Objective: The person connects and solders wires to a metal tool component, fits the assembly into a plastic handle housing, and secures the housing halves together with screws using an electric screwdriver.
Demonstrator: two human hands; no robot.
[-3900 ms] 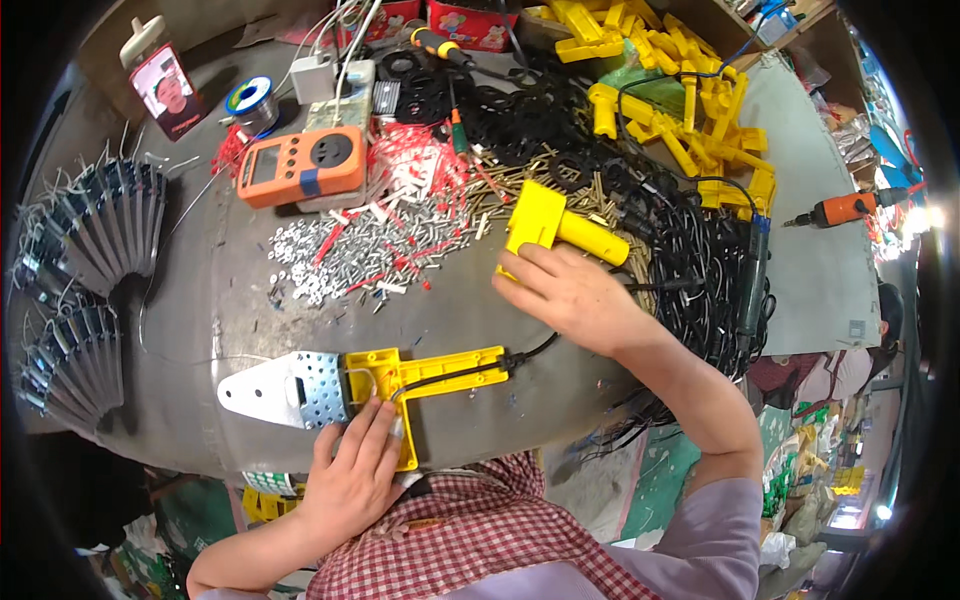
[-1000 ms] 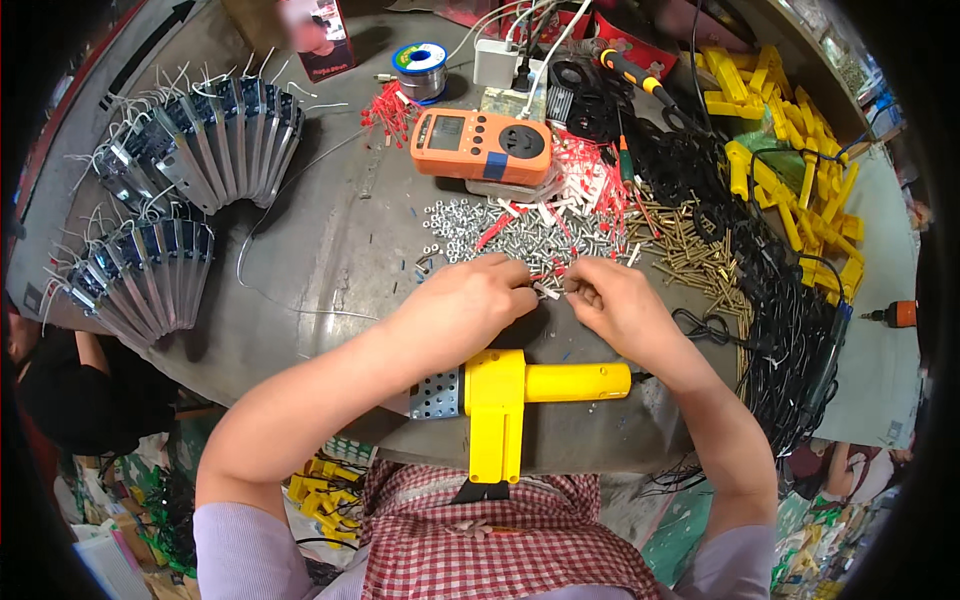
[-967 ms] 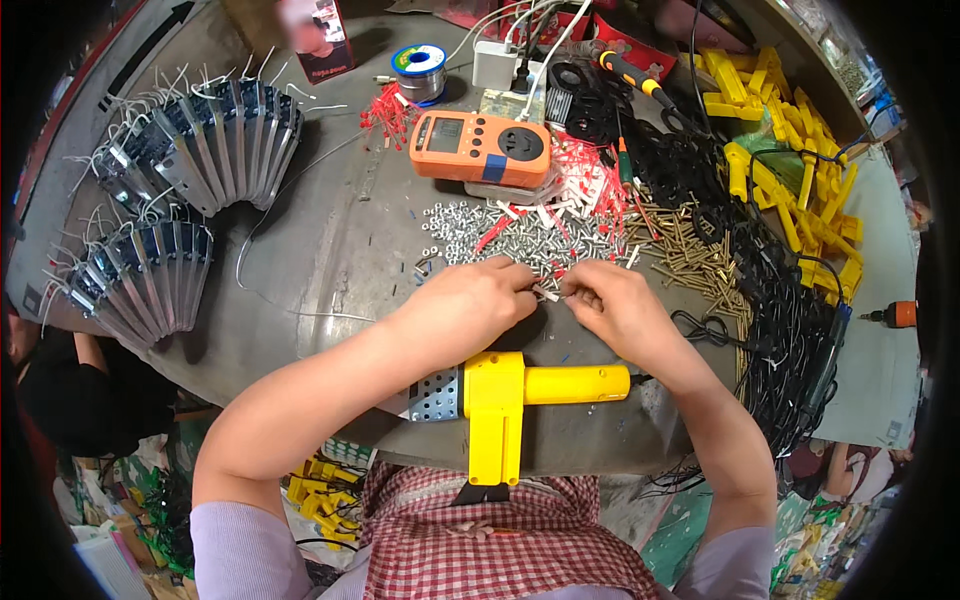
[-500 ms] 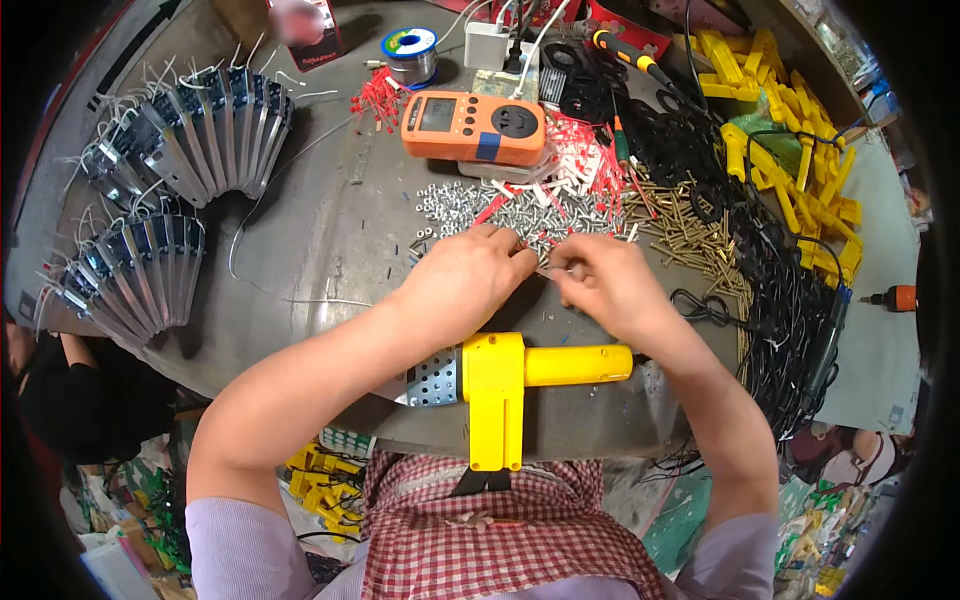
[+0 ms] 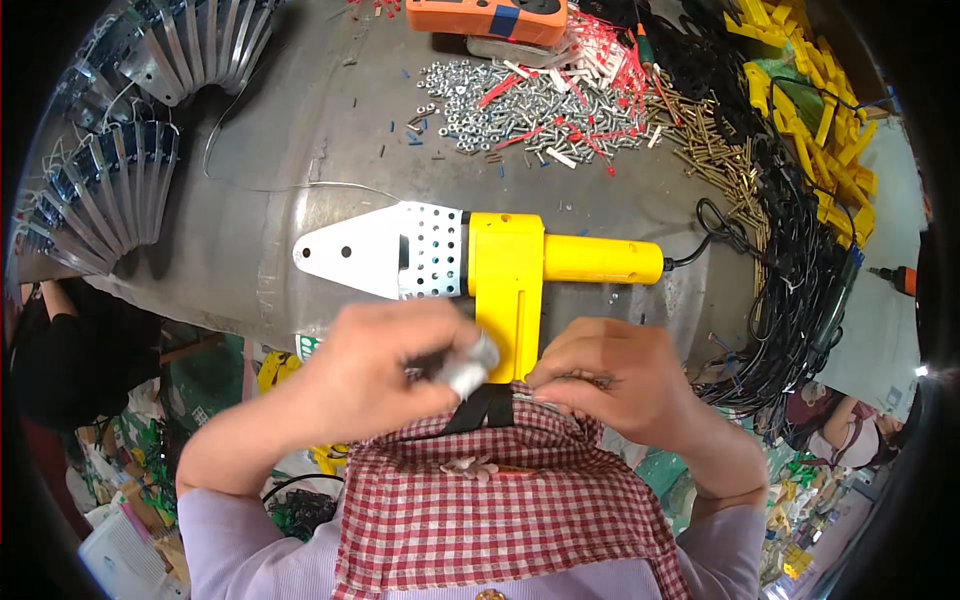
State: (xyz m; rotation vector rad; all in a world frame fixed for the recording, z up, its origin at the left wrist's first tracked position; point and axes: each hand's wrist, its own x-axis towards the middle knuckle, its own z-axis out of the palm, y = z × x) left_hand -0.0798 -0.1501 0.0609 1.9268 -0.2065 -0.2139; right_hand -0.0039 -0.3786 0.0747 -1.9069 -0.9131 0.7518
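A yellow pipe-welding tool [image 5: 602,260] lies across the bench before me. Its handle points right, and its pointed white metal plate [image 5: 372,250] with a perforated sleeve points left. My left hand [image 5: 375,365] is closed around a small silvery-white object [image 5: 470,368], smeared by motion, left of the tool's lower yellow leg. Just right of that leg's end, my right hand [image 5: 625,375] is closed in a pinch. Something small and dark shows between its fingers, too small to name. A black strap [image 5: 480,408] lies below the leg against my checked apron [image 5: 500,500].
Loose screws and nuts [image 5: 520,110] are heaped beyond the tool, below an orange meter [image 5: 490,18]. Brass screws [image 5: 715,150], black cables [image 5: 790,270] and yellow plastic housings [image 5: 820,110] crowd the right. Fanned metal plates [image 5: 110,200] stand at left.
Both hands have drawn back from the screw heap toward my apron. The view has tipped nearer, so the whole tool shows. A silvery-white object now shows in my left hand.
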